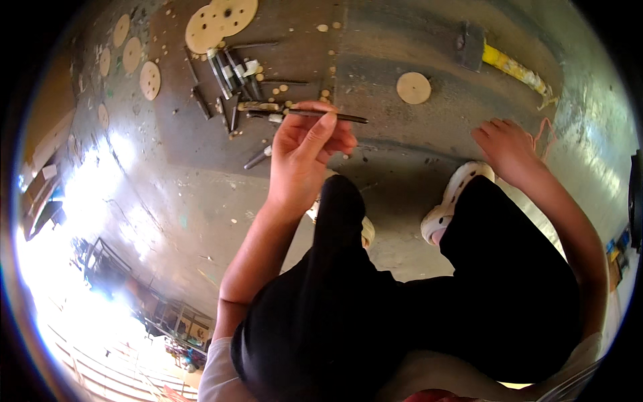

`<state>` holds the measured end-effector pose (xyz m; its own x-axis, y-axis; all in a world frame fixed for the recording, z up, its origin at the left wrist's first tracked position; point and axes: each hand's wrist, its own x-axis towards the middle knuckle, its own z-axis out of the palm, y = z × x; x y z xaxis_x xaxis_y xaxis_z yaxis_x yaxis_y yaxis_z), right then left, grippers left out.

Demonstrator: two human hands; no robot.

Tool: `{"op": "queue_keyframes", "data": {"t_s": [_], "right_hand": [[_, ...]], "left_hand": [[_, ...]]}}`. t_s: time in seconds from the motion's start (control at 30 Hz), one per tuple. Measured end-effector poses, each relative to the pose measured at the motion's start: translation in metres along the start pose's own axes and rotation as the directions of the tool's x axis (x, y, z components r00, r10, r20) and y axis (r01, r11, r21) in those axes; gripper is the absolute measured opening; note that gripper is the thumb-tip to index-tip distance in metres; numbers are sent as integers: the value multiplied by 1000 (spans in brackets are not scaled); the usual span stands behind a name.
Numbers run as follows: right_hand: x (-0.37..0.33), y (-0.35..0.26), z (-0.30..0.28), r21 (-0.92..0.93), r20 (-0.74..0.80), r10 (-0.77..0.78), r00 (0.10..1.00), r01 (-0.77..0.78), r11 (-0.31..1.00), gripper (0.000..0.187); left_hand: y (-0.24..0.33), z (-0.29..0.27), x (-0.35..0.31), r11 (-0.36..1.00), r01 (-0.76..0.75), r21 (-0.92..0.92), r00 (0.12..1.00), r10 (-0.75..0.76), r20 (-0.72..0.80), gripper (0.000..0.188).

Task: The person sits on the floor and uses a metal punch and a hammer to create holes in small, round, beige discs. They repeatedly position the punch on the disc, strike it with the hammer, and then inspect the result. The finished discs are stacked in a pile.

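In my left hand (301,151) a slim dark metal punch (351,118) is pinched between thumb and fingers, lying nearly level with its narrow end toward the right. Just beyond that hand, several more dark punches (224,74) are heaped, some wrapped in pale tape. One taped punch (258,158) lies apart, left of my wrist. My right hand (506,147) is low near my right shoe, its fingers curled together; the palm side is hidden. Ahead, between my hands, a round tan disc (413,88) with a small centre hole lies flat.
A hammer (473,48) with a yellow handle lies at the far right. Larger perforated tan discs (201,30) rest at the far left, with several smaller discs (150,80) beside them. Tiny round cut-outs (325,94) are scattered around. Reddish string (548,134) lies by my right hand.
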<state>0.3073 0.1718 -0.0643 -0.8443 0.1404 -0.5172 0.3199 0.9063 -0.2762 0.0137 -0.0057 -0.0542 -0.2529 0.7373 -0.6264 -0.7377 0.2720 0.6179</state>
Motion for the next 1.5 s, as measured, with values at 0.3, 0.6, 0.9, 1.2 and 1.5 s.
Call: {"op": "queue_keyframes", "data": {"t_s": [0.3,0.6,0.9,1.2,1.5], "right_hand": [[62,-22,26,685,-101,481,871,-290,668,33],[108,-6,45,467,-349,389,852,-202,861,30],[86,-31,-21,989,-42,468,883,103,-106,19],[34,-77,-114,969,-150,528,836,232,-91,25],[19,-86,-125,949,-230,501,834,307,-75,27]], "left_hand": [[-41,31,12,990,75,119,996,-69,-56,13],[-46,48,13,929,-44,366,993,80,-83,9],[-31,67,1,869,-199,453,970,240,-33,11],[2,90,-10,420,-653,631,672,706,226,24],[24,92,-23,179,-780,600,529,701,479,32]]}}
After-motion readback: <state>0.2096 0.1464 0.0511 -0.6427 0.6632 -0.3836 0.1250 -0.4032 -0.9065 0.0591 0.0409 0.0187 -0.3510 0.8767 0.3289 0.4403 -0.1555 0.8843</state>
